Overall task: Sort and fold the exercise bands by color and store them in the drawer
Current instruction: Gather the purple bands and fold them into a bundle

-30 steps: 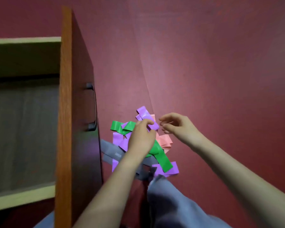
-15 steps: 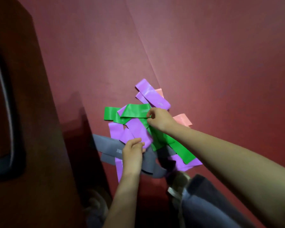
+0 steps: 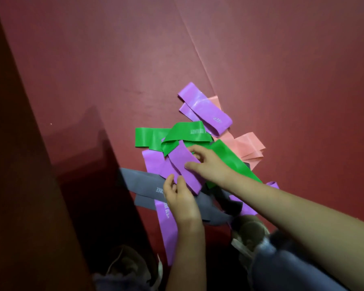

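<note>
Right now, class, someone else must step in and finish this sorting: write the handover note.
Left hand: fingers pinching the near end of a purple band in the pile's middle.
Right hand: fingers pressing on the same purple band further up.
All bands lie mixed on the red floor: folded purple band at the far end, green bands, pink bands, grey bands nearest the wooden panel.
Done: nothing sorted or stored that shows.
Left: separate colours, fold, put in the drawer, which is out of view.
</note>
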